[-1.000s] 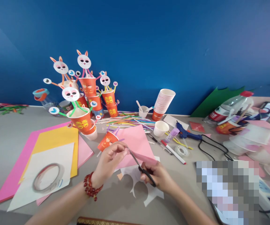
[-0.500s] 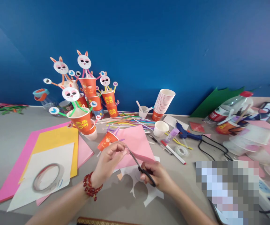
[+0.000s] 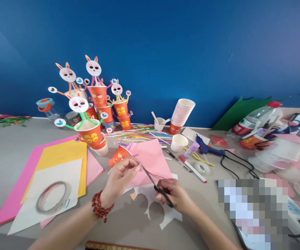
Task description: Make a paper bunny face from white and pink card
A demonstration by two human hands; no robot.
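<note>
My right hand (image 3: 174, 196) grips a pair of scissors (image 3: 151, 178) by its black handles. The blades point up and left toward my left hand (image 3: 125, 175), whose thumb and fingers are pinched together at the tips. What the pinch holds is too small to make out. Behind the blades lies a pink paper sheet (image 3: 156, 156). Under my hands is white scrap paper (image 3: 171, 211) with round cut-outs. An orange paper cup (image 3: 119, 156) with purple strips leans just beyond my left hand.
Rabbit-faced paper cups (image 3: 89, 133) stand at the back left. Coloured paper sheets (image 3: 61, 152) with a tape roll (image 3: 39, 205) lie at left. Toward the right are stacked cups (image 3: 182, 113), a white cup (image 3: 179, 143), a glue stick (image 3: 191, 150), a glue gun (image 3: 208, 148) and a bottle (image 3: 254, 119).
Both hands stay almost in place. A thin reddish line now shows beside the scissor blades, where a darker pink patch was before.
</note>
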